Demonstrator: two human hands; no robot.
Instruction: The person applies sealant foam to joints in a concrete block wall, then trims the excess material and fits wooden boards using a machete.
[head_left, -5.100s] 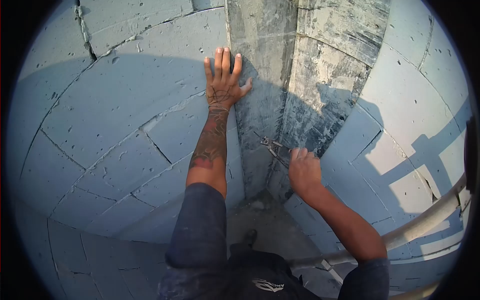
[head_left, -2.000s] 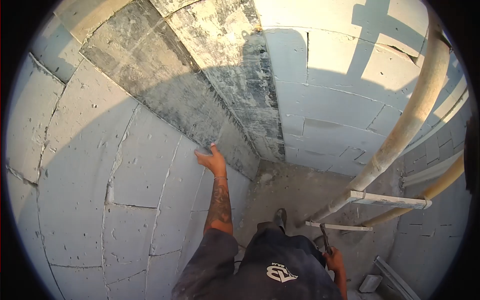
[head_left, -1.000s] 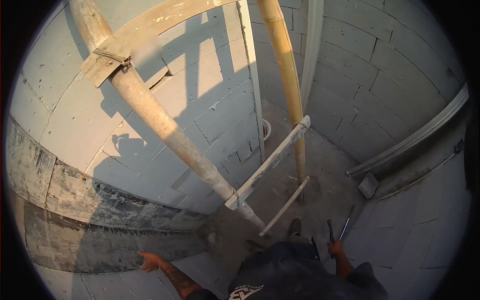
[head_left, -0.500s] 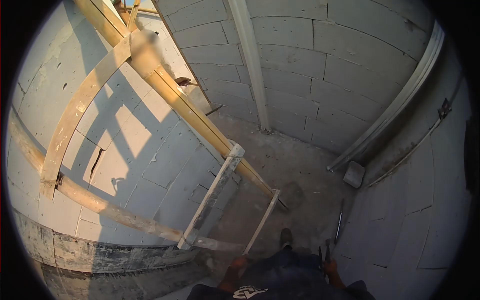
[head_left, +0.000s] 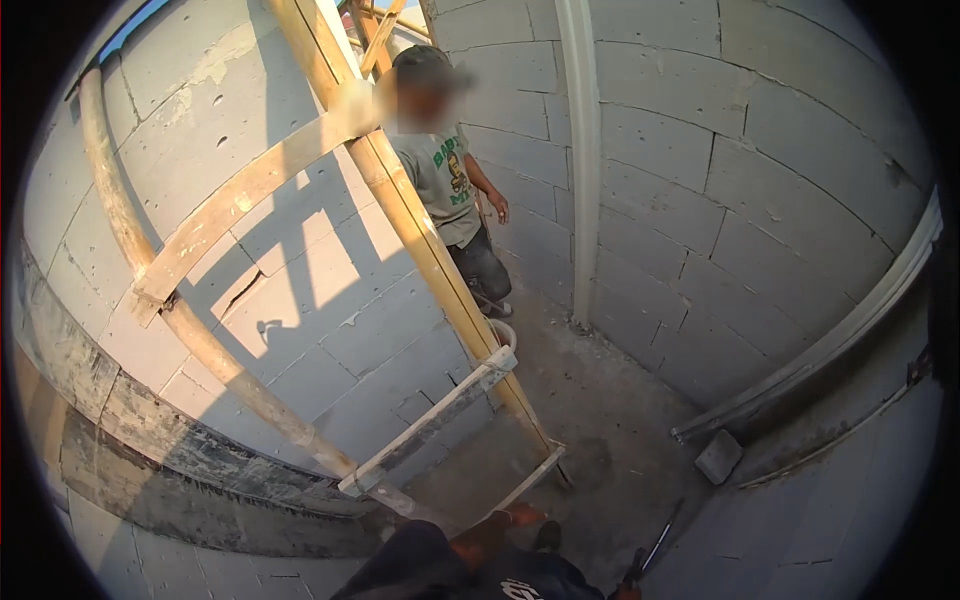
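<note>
My right hand point(head_left: 627, 591) is at the bottom edge of the view, closed around a dark-handled tool point(head_left: 634, 568) whose exact kind I cannot tell. A slim, shiny metal bar point(head_left: 661, 536) slants up and right from beside it. My left hand point(head_left: 522, 514) hangs in front of my body, close to the lowest rung point(head_left: 525, 482) of a wooden ladder. Its fingers are small and shadowed. The ladder has a bamboo rail point(head_left: 425, 237) on the right and a round pole point(head_left: 225, 365) on the left, joined by flat boards.
Beyond the ladder stands a person point(head_left: 450, 185) in a cap and printed T-shirt, near a bucket point(head_left: 503, 333). Grey block walls point(head_left: 660, 160) enclose the dusty floor point(head_left: 600, 400). A loose block point(head_left: 718, 457) lies by the right wall. A pale vertical post point(head_left: 580, 180) stands against the back wall.
My view has swung, and the ladder's upper part sits further right. The person behind it, mostly hidden before, now shows from cap to shoes. My left hand has moved right in view.
</note>
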